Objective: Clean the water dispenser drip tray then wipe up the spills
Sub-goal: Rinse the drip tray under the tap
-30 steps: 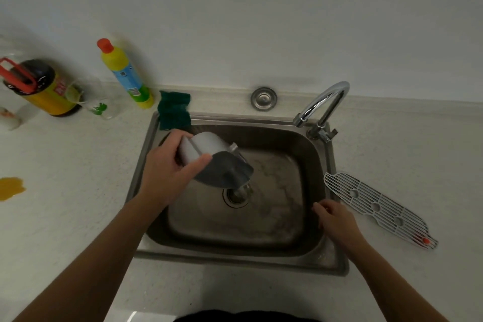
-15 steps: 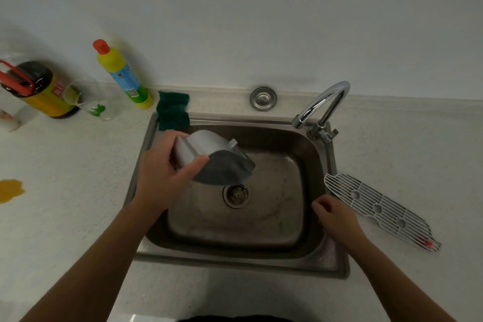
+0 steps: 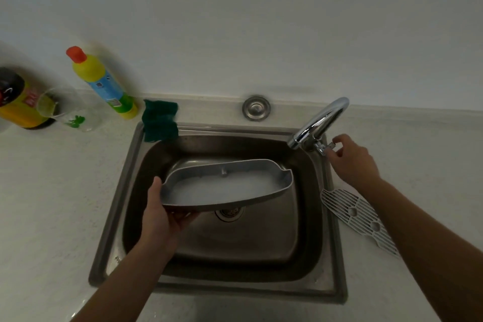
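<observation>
While the left hand [image 3: 159, 217] holds the grey tray [image 3: 227, 185] above the sink [image 3: 235, 287] — thumb on the near rim, fingers [image 3: 183, 217] curled under it — the right hand [image 3: 352, 162] is at the tap [image 3: 318, 123], its fingers pinching the handle. The tray is nearly level, open side up. A white grate [image 3: 358, 217] lies on the tabletop [image 3: 52, 204] just right of the sink; a green sponge [image 3: 160, 120] rests at its back left corner.

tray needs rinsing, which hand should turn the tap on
Right: the right hand has its fingers on the tap handle, while the left hand grips the tray over the sink.
</observation>
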### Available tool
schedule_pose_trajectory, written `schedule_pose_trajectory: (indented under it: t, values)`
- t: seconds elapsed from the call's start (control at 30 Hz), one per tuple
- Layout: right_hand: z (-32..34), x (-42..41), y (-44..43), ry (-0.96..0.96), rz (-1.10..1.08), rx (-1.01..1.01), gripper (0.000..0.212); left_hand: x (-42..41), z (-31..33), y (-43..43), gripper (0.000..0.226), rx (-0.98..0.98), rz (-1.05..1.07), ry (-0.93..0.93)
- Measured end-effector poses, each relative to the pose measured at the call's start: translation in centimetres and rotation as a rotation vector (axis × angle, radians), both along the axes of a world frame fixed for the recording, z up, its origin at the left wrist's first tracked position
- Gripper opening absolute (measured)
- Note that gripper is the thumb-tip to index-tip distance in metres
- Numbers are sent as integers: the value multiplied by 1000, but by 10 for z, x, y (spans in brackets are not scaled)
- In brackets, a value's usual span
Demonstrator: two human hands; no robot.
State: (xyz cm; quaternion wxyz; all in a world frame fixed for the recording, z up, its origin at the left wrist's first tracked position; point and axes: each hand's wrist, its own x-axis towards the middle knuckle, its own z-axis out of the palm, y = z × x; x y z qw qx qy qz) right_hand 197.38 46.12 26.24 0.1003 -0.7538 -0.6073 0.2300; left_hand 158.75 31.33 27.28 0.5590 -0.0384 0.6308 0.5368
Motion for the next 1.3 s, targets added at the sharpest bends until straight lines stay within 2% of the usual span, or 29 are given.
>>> schedule_pose_trajectory:
  t: [0.13,0.23,0.37,0.5,0.57,0.63,0.73,0.8,0.83,0.93,1.1,1.2,1.3]
  values:
    - [-15,1,18,-94,-18,9,19,16,-8,15,46,-12,-19,-48]
    - [-25,-3,14,-213,114,94,14,23,-11,29,41,2,-46,-45]
    - [-31,-10,6,-294,212,96,32,24,-13,43,40,35,-73,-34]
    - [-29,-19,-1,-306,240,104,21,21,-12,49,46,49,-97,-52]
    - [-21,-21,-4,-219,181,69,13,21,-13,49,45,50,-111,-56]
    - [-11,-24,-14,-32,61,63,18,21,-15,48,40,50,-130,-43]
    - [9,-36,-43,326,-124,-52,46,27,-24,48,32,60,-160,-62]
    - [22,-42,-64,525,-242,-194,71,35,-36,50,38,49,-159,-115]
    - [30,-44,-73,569,-285,-207,73,39,-41,52,42,37,-161,-138]
    - [48,-43,-92,530,-248,-68,62,53,-57,59,54,-21,-231,-205]
    - [72,-34,-99,290,-130,100,52,79,-73,68,59,-184,-470,-130]
    - [74,-29,-103,297,-154,117,55,85,-71,72,54,-193,-494,-100]
    - [64,-26,-107,387,-242,17,59,73,-62,72,46,-131,-437,-3]
